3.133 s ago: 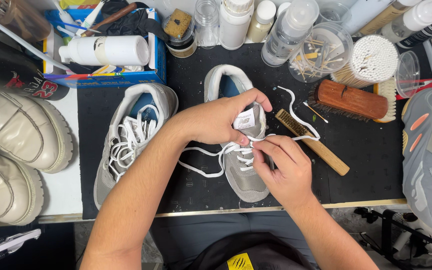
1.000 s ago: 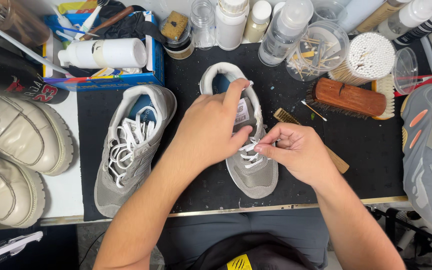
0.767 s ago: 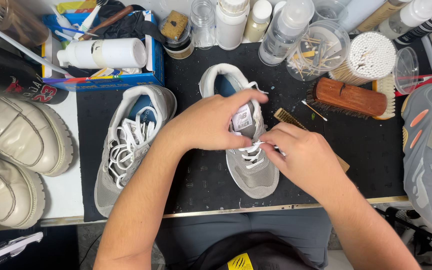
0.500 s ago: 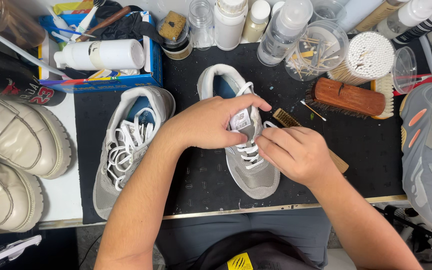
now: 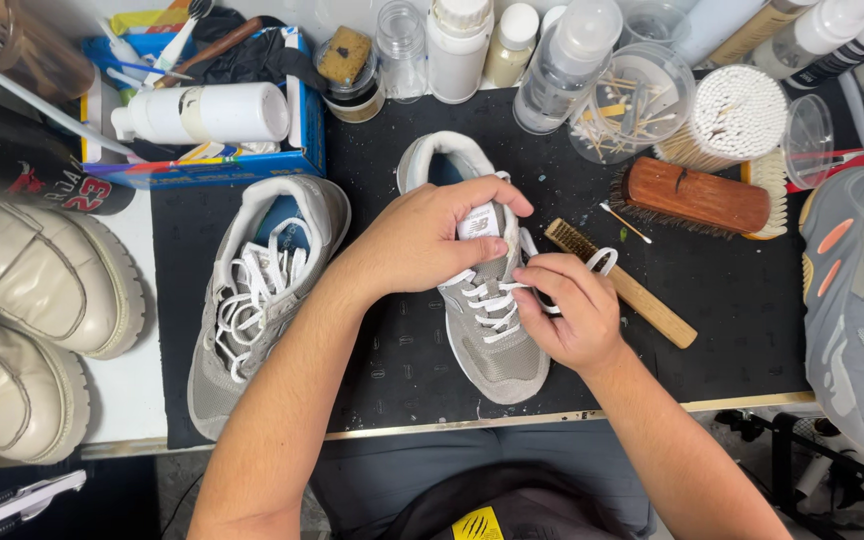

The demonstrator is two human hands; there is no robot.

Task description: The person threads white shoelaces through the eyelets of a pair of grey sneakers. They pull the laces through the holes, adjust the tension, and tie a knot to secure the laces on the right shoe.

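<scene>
Two grey sneakers lie on your black mat (image 5: 732, 300): the laced sneaker (image 5: 497, 330) at centre under your hands, the other sneaker (image 5: 252, 300) just left of it. Your left hand (image 5: 432, 235) is closed over the tongue; your right hand (image 5: 567, 310) pinches the white lace (image 5: 492, 300) beside the eyelets. Two brushes lie to the right, a slim one (image 5: 642, 300) and a broad wooden one (image 5: 697, 195). Two cream boots (image 5: 22, 330) sit far left. A blue box (image 5: 307, 130) holds a white bottle (image 5: 207, 112); one clear cup (image 5: 642, 105) holds small sticks, another holds cotton swabs (image 5: 737, 110).
</scene>
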